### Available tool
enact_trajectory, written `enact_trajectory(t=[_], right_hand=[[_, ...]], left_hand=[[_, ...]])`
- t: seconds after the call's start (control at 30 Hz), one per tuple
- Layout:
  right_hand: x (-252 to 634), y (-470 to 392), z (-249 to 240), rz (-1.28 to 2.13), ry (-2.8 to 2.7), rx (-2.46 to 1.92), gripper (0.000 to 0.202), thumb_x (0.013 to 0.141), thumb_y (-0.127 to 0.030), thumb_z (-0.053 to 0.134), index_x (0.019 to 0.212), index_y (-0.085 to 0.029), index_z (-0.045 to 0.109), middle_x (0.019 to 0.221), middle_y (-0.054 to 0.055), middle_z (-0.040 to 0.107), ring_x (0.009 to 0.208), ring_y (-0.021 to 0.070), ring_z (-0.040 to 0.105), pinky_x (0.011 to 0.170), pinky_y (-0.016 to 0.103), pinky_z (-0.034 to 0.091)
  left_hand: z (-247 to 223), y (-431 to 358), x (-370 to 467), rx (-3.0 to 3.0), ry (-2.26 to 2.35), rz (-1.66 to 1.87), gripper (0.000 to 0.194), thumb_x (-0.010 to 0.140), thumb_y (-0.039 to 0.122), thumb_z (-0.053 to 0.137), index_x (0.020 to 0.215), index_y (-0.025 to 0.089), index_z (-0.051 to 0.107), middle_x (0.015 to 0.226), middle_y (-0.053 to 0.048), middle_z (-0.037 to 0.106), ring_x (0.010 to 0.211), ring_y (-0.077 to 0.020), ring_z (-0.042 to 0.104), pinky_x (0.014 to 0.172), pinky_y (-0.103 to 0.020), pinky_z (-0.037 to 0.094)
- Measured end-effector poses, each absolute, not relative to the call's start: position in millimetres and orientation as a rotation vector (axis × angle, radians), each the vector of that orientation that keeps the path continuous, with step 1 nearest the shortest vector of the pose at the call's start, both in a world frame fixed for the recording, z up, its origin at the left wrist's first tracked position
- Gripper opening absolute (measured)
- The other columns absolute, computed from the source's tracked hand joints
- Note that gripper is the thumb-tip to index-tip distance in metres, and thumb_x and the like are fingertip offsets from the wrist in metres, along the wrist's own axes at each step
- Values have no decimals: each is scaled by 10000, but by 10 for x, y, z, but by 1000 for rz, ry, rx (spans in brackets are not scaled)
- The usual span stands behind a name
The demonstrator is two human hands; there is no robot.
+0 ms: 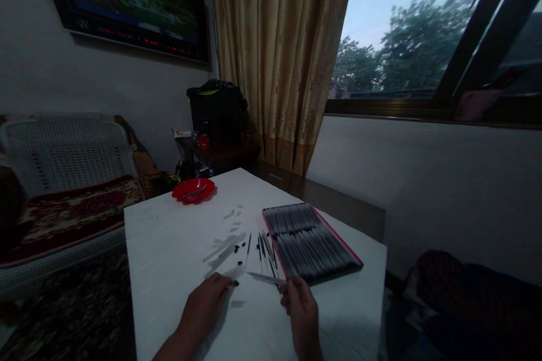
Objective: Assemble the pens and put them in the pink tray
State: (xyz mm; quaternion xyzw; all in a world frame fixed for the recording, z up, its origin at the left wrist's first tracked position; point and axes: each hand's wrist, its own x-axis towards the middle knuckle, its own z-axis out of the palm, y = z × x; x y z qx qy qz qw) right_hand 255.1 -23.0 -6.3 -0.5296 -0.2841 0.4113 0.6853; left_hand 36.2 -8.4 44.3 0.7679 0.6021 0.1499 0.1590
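My left hand (207, 300) rests low over the white table, its fingertips pinched on a small black piece (236, 283) that looks like a cap. In my right hand (301, 307) is a slim, pale, pen-like stick (265, 278), gripped at one end, its tip pointing left toward my left hand. Between and beyond the hands lie several thin dark-tipped sticks (261, 248). Several small black pieces (240, 263) and pale, clear-looking strips (220, 254) are scattered to their left. Right of them, a red-edged flat case (339, 231) holds two rows of slim, dark-ended, clear-looking items.
A red scalloped dish (189, 192) with thin sticks in it sits at the table's far left. The white tabletop (165, 271) has a far corner near a dark side table (224, 151). A wicker seat (71, 152) stands left, and dark cloth (457, 287) lies right.
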Motion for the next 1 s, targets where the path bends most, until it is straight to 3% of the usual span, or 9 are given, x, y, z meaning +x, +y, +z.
enact_trajectory(t=[0.17,0.33,0.57,0.87,1.0], right_hand=[[2552,-239,-42,914,-677,-1196,546,593,-655,698,776,-146,620,568,25,647,438,103,490,362,180,323],[2548,-235,-33,928,-690,-1188,513,613,-634,695,773,-153,615,561,13,635,440,104,488,364,183,323],[2567,-225,-92,862,-797,-1193,463,679,-606,663,770,-154,630,579,14,641,463,111,513,390,198,360],[2565,-237,-78,854,-838,-1194,453,700,-603,647,758,-153,636,552,8,627,440,111,510,372,197,352],[2573,-232,-106,880,-808,-1198,448,682,-590,666,775,-153,637,565,11,631,456,114,518,374,192,347]], left_hand=[[512,64,530,2326,1749,193,258,862,231,445,977,292,667,1020,-20,651,933,-193,613,740,-268,414],[508,128,568,2298,1766,208,209,845,205,442,902,264,634,1016,-27,644,928,-194,606,740,-275,404],[491,-114,523,2091,1734,465,168,891,289,367,927,256,528,898,22,688,817,-137,639,698,-214,424],[175,14,522,1662,1536,862,278,780,337,456,926,198,647,902,-28,727,676,-177,661,645,-270,504],[169,9,441,1739,1555,883,293,792,323,468,971,221,676,981,-42,719,852,-211,666,783,-312,503]])
